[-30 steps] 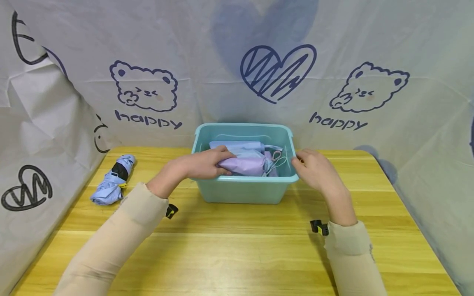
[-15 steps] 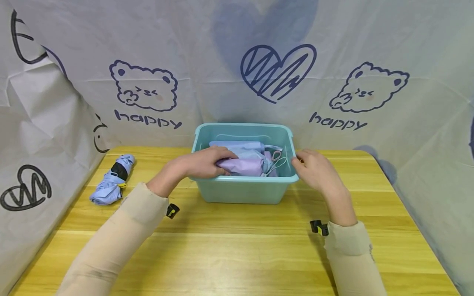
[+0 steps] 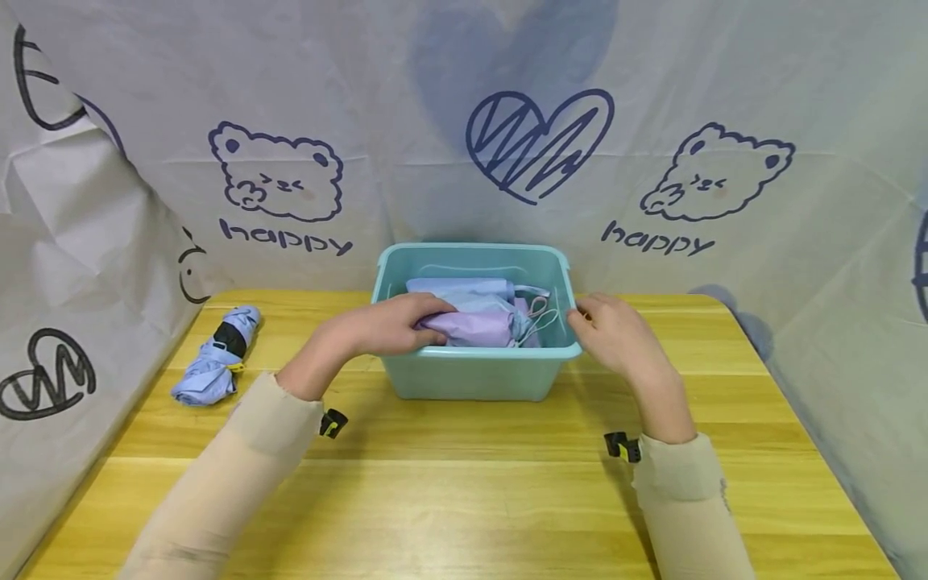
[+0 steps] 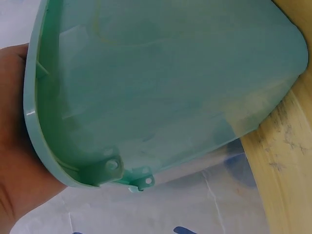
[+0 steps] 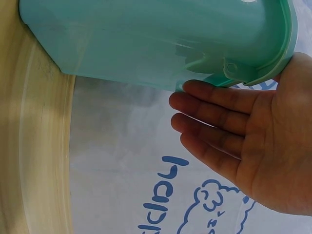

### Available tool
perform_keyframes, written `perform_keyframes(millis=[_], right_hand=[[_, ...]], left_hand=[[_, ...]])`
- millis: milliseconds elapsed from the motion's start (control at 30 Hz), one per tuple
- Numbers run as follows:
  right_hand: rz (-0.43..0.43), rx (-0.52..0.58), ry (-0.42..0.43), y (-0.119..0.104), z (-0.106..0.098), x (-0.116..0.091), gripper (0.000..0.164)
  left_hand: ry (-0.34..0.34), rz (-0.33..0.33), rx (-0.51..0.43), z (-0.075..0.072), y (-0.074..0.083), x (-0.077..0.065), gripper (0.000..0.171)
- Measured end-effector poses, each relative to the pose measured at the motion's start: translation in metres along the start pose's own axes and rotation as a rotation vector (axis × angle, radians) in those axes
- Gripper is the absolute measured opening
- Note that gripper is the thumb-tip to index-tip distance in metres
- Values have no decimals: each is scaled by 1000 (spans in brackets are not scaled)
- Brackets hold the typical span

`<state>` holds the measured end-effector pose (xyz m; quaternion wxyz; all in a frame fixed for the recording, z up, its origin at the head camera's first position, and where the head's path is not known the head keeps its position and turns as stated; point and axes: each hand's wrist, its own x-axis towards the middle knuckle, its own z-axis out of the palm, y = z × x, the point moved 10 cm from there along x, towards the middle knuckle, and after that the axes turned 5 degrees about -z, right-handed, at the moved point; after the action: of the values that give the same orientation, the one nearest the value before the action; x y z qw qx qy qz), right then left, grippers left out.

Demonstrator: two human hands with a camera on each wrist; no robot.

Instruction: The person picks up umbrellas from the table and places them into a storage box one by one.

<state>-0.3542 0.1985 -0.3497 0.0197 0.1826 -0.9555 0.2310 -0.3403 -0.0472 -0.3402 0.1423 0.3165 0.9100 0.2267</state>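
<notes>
In the head view, a light teal plastic bin (image 3: 471,377) stands on the table. A purple folded umbrella (image 3: 474,329) lies near its front wall, its end toward my left hand (image 3: 387,324). That hand reaches over the left rim and grips the end between fingers and thumb. A light blue folded umbrella (image 3: 460,287) lies behind it, with looped cords at the right. My right hand (image 3: 615,330) is at the bin's right rim. In the right wrist view its fingers (image 5: 214,109) are straight beside the bin's outer wall; the thumb is hidden there.
A blue folded bundle with a black band (image 3: 229,338) lies at the table's left side. The wooden table (image 3: 464,491) ends behind the bin at a white cloth backdrop (image 3: 406,201) with bear and heart drawings. Another white sheet hangs at the left.
My left hand has drawn back slightly to the left along the purple umbrella. The right hand stays at the rim, and the view has shifted a little.
</notes>
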Motion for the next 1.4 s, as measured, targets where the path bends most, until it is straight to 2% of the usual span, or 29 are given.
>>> perform_keyframes(millis=[233, 433, 567, 700, 1067, 1233, 1400], right_hand=[[3, -1, 10, 0, 3, 1, 46], [0, 2, 5, -2, 2, 0, 45], [-4, 4, 5, -2, 1, 0, 44], [-2, 0, 11, 0, 1, -1, 44], [-2, 7, 13, -1, 1, -1, 43], [3, 4, 19, 0, 2, -1, 45], [1, 5, 20, 0, 2, -1, 45]], left_hand=[[84, 24, 20, -7, 2, -12, 40], [171, 19, -52, -15, -1, -26, 45], [253, 9, -79, -20, -5, -36, 47], [372, 19, -76, -27, -8, -49, 45], [783, 96, -47, -40, -23, -92, 42], [945, 63, 38, -44, -38, -112, 44], [1031, -5, 131, -45, -57, -130, 46]])
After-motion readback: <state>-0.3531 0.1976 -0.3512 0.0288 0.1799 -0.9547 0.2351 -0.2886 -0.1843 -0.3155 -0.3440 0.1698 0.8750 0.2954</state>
